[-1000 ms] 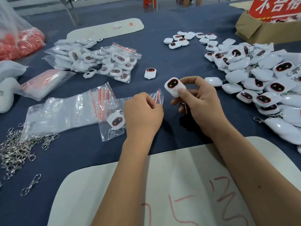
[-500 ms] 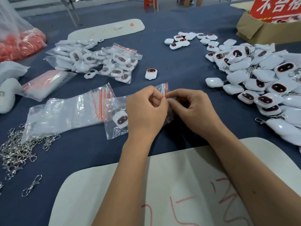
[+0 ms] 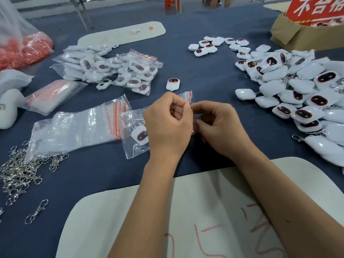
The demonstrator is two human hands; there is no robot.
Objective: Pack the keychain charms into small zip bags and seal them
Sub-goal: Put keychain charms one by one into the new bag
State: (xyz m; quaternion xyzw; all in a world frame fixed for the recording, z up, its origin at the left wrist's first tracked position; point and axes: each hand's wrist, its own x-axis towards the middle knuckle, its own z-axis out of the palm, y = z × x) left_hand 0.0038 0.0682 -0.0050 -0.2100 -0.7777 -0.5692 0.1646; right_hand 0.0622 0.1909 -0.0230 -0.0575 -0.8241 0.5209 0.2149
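Observation:
A small clear zip bag (image 3: pixel 134 148) with a red seal strip lies mid-table. Inside it sits a white charm (image 3: pixel 140 135) with a dark, red-rimmed face. My left hand (image 3: pixel 167 125) pinches the bag's open mouth. My right hand (image 3: pixel 221 127) meets it at the mouth with curled fingers; the charm it carried is hidden behind the hands. A heap of loose white charms (image 3: pixel 301 95) covers the right side. Filled bags (image 3: pixel 119 69) are piled at the back left.
A stack of empty zip bags (image 3: pixel 74 127) lies left of my hands, metal clasps (image 3: pixel 20 170) at the left edge. One lone charm (image 3: pixel 173 83) sits just beyond my hands. A cardboard box (image 3: pixel 297 34) stands far right, a white board (image 3: pixel 204 211) under my forearms.
My right hand brought the white charm from above the table down to the bag's mouth. The charm is now out of sight there. My left hand kept its hold on the bag.

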